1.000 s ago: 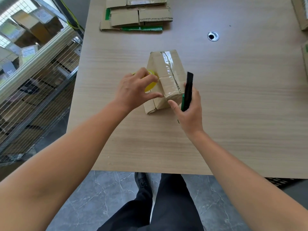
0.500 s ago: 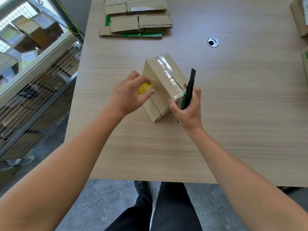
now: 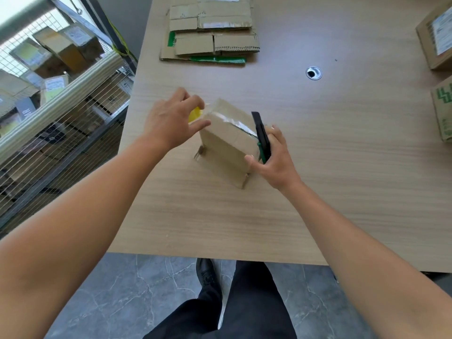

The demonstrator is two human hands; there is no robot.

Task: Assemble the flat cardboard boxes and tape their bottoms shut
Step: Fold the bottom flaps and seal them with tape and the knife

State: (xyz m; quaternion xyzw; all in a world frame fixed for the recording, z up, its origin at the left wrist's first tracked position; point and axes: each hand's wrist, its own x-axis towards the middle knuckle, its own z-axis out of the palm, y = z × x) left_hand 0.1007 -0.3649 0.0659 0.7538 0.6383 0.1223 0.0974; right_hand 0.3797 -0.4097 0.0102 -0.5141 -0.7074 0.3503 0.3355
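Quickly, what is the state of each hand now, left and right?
Left hand: holds the yellow tape roll, next to the brown cardboard box.
Right hand: grips the black and green cutter, with its thumb on the box.

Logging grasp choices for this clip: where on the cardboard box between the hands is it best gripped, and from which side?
Probably from above: thumb on the broad near wall, fingers on the far wall, straddling the taped seam. The cardboard box stands seam-up with loose flaps at the table, and the left hand with the tape roll and right hand with the cutter crowd its ends.
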